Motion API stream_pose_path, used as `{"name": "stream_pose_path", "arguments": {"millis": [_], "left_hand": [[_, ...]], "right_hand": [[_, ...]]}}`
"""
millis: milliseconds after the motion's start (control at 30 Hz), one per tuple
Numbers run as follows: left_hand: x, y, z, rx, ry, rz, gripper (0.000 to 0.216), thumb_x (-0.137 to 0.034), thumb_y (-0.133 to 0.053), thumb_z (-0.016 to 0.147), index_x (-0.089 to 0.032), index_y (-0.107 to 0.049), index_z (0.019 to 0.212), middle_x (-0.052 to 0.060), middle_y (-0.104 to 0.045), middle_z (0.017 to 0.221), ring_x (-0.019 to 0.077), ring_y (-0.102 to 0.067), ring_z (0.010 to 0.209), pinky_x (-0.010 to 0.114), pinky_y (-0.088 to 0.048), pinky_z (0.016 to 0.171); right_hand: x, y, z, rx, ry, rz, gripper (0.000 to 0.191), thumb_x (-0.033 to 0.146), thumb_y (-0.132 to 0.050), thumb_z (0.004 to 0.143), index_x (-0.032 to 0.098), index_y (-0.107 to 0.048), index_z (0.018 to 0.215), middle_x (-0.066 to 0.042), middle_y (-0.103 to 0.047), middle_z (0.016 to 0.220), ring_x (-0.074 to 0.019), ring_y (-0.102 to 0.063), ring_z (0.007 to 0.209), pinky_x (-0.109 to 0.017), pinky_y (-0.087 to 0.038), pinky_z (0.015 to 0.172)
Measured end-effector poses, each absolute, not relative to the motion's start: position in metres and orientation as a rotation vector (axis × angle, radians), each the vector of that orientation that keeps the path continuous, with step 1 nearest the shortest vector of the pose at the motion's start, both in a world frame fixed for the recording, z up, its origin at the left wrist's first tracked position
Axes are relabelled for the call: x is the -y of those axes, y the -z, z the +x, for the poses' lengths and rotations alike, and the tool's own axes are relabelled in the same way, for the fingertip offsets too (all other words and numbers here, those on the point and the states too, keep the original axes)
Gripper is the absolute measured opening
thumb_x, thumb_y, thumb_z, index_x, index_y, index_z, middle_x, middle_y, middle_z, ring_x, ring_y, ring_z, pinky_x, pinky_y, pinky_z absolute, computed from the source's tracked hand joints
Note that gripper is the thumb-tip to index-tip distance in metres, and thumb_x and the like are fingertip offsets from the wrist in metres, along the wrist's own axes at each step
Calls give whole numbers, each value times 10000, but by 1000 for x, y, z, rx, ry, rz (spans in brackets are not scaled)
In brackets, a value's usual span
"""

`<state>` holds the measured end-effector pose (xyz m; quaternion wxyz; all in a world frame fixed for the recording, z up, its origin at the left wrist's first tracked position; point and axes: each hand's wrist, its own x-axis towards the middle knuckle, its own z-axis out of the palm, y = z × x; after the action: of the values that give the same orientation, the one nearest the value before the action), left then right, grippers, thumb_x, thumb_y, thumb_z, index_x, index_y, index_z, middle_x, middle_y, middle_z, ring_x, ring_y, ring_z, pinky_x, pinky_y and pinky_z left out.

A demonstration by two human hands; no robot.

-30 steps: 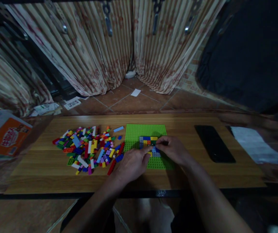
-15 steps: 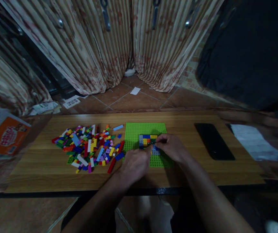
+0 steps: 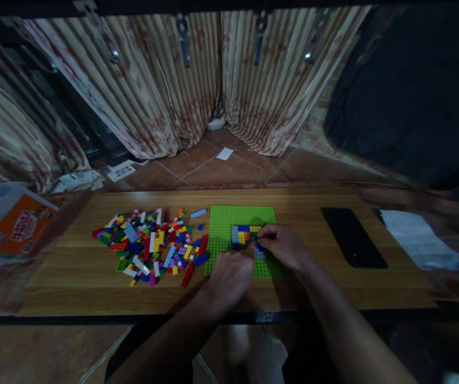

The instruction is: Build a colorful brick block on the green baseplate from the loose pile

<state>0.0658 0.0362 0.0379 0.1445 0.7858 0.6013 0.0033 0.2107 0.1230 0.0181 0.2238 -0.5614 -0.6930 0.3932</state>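
Note:
A green studded baseplate (image 3: 221, 221) lies on the wooden table in front of me. On it sits a low rectangle of toy bricks (image 3: 240, 234) in blue, yellow, red and grey-blue. My left hand (image 3: 231, 272) rests over the plate's near left part, fingers curled and the index finger reaching to the rectangle's near side; whatever it may hold is hidden. From the right, my right hand (image 3: 281, 244) pinches with thumb and index at the rectangle's right side. A small dark brick seems to be at its fingertips, too dim to make out well.
Left of the plate spreads a pile of loose toy bricks (image 3: 149, 242) in many colours. A black flat slab (image 3: 353, 237), like a phone or tablet, lies on the right, with white paper (image 3: 421, 240) beyond it. An orange-labelled plastic box (image 3: 17, 226) stands at the far left.
The camera view has shifted slightly, so the table sits a little lower in the picture. Both hands stay at the brick rectangle, with the left index finger moved only slightly.

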Motion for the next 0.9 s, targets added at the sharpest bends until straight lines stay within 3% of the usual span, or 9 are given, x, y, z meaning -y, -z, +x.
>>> {"name": "stream_pose_path", "arguments": {"millis": [233,400,667,900], "left_hand": [[-35,-41,57,-1728,-119,2179,380,-218,-324,967,-167,-521,1287,115,-734,912,229,-705,778,305,-521,655],[-39,-42,41,-1934,-405,2024,377,-289,-354,971,-219,-574,1270,87,-750,927,217,-708,818,332,-532,760],[-57,-41,0,-2088,-1028,1697,320,-235,-454,919,-186,-688,1131,86,-751,982,204,-702,884,295,-528,832],[-62,-41,-9,-2108,-1140,1627,284,-213,-518,878,-224,-712,1086,59,-757,946,206,-696,842,289,-539,772]], "right_hand": [[-127,-24,220,1890,-1174,-1455,159,343,-646,695,199,-704,730,-17,-714,723,-180,-630,688,-307,-457,682],[-130,-23,218,1670,-1103,-1528,218,391,-656,678,187,-705,738,-23,-698,683,-182,-613,656,-304,-446,648],[-137,-8,214,1335,-946,-1462,268,426,-681,673,166,-692,738,-4,-654,647,-139,-555,587,-271,-408,581],[-133,-13,197,1285,-927,-1378,253,416,-696,658,170,-681,715,-18,-675,679,-158,-586,635,-301,-451,647]]}}
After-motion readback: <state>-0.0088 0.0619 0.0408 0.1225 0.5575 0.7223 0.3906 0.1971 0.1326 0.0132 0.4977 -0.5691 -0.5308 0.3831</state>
